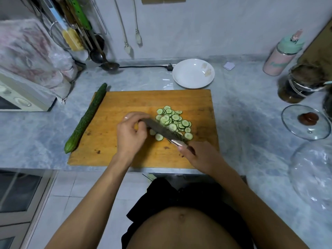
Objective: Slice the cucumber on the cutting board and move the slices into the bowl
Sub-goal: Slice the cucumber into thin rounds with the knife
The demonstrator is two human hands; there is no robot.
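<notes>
Grey marble counter (242,114) bearing wooden cutting board (125,101). Right hand (201,157) gripping dark-bladed knife (161,127); left hand (131,132), fingers curled, steadying something hidden. Green cucumber slices (173,121) piling mid-board; white bowl (193,73) waiting behind board.

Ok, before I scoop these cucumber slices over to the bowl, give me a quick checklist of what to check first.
1. Bowl free to receive slices: ok, white, nothing green in it, behind the cutting board.
2. Slices gathered: ok, one pile on the board right of centre.
3. Knife under control: ok, right hand grips the handle, blade beside the pile.
4. Left hand clear of the edge: cannot tell, its fingers are close to the blade.
5. Whole cucumber out of the path: ok, along the board's left edge.
</notes>
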